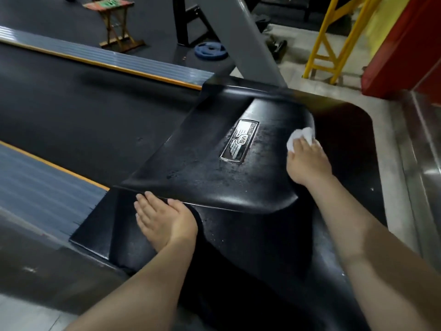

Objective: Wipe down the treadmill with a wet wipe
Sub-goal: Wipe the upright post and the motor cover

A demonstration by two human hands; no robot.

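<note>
Where the dark gym floor opens at the upper left, a small folding stool (110, 19) with a patterned top stands well clear of the treadmill. Right of it a blue weight plate (210, 51) lies flat on the floor, just beside the foot of the grey upright (245, 39) that rises from the machine's front. Farther right stand a yellow metal frame (327, 44) and a red padded block (405, 48), both on pale tiled floor.

The treadmill's black belt (83, 111) runs across the left half, flanked by ribbed grey side rails (40, 187) edged in orange. Its glossy black motor cover (202, 168) fills the centre, speckled with damp patches and carrying a silver winged badge (239, 140).

The left hand (164, 220) lies flat on the cover's near ledge, fingers straight and together, grasping nothing. The right hand (307, 163) presses a crumpled white wet wipe (299, 137) against the cover's far right edge, fingers bent over it.
</note>
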